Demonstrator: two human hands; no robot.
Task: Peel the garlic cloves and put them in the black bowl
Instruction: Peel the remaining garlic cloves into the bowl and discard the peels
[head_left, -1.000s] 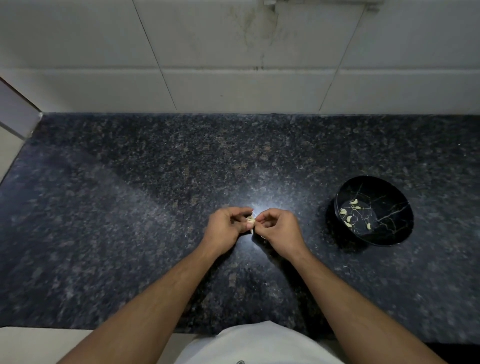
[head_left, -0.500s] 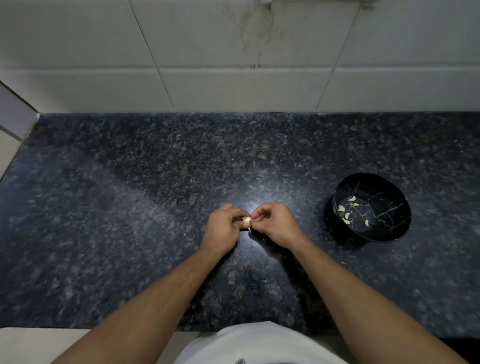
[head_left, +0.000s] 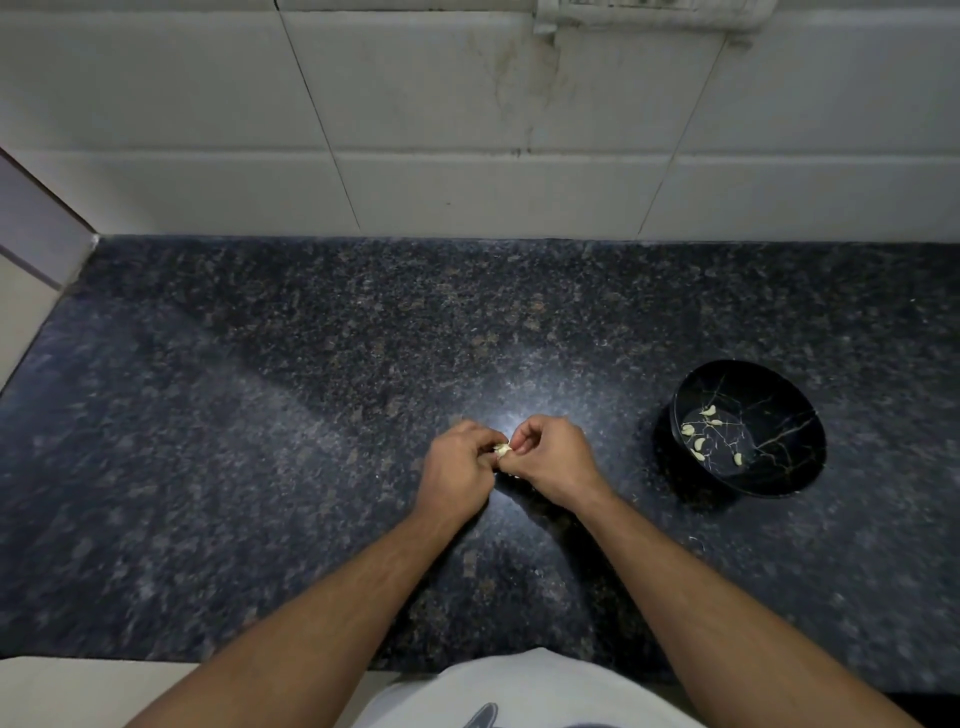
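Over the dark speckled granite worktop (head_left: 260, 467), the left hand (head_left: 457, 470) and right hand (head_left: 553, 460) meet, each grip pinching the same small pale garlic clove (head_left: 502, 450) between curled fingertips. Well to the right stands the black bowl (head_left: 779, 467), holding several peeled cloves (head_left: 700, 443).

Bare counter (head_left: 311, 467) separates hands (head_left: 506, 460) from bowl (head_left: 779, 467).
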